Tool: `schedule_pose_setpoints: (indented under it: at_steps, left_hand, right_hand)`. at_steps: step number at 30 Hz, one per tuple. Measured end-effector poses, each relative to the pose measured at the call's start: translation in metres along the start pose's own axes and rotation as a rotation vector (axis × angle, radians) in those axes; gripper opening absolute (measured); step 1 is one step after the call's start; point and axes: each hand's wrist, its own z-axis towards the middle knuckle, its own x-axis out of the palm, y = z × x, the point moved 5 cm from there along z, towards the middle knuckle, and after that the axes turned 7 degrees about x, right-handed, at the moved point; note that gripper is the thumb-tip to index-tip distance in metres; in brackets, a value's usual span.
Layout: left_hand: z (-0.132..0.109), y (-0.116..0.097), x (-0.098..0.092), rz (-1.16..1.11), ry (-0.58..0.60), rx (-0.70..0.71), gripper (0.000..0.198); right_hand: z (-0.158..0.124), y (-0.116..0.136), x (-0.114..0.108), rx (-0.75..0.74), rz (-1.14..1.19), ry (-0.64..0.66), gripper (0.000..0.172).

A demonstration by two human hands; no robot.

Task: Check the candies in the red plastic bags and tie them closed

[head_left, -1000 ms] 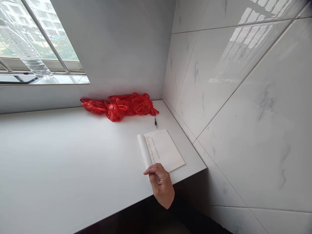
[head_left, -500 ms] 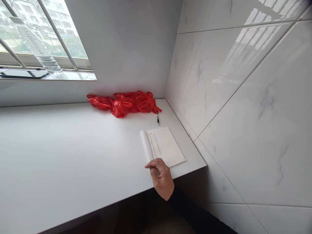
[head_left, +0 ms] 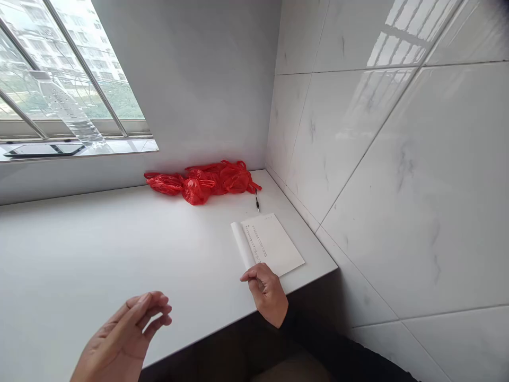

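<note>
A thin open booklet (head_left: 280,246) lies on the white table near its right front corner. Small printed or written columns run down its page, and the left side is curled over into a roll. At the booklet's lower left edge, my right hand (head_left: 268,292) has thumb and forefinger closed on the base of the curled pages. Its other fingers are tucked in and partly hidden. My left hand (head_left: 129,331) hovers over the table's front edge at lower left, fingers loosely bent and apart, with nothing in it. The booklet is some way to its right.
Red plastic bags (head_left: 202,180) lie along the back wall, with a black pen (head_left: 257,202) just in front of them. A water bottle (head_left: 73,114) and a dark flat tablet-like device (head_left: 45,150) rest on the windowsill. A tiled wall (head_left: 358,185) bounds the right side.
My left hand has come into view from the lower left. My right hand keeps its place at the booklet. The view has shifted slightly, with the window sitting lower.
</note>
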Motion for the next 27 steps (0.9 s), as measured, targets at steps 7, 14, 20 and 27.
schedule_pose_setpoints:
  at_steps: [7, 14, 20, 27]
  left_hand:
    - [0.057, 0.033, -0.042, 0.191, -0.029, -0.210, 0.049]
    - [0.185, 0.017, 0.027, 0.340, -0.150, 0.030, 0.035]
    - [0.268, 0.030, 0.094, 0.639, -0.146, 0.368, 0.022]
    - [0.290, 0.049, 0.122, 0.814, 0.004, 0.513, 0.032]
  right_hand:
    - [0.030, 0.014, -0.007, 0.149, -0.041, 0.072, 0.022]
    - [0.116, -0.019, -0.022, 0.231, -0.152, -0.028, 0.026]
    - [0.134, -0.053, -0.016, 0.290, -0.213, -0.019, 0.029]
    - [0.131, -0.064, -0.013, 0.366, -0.275, 0.036, 0.031]
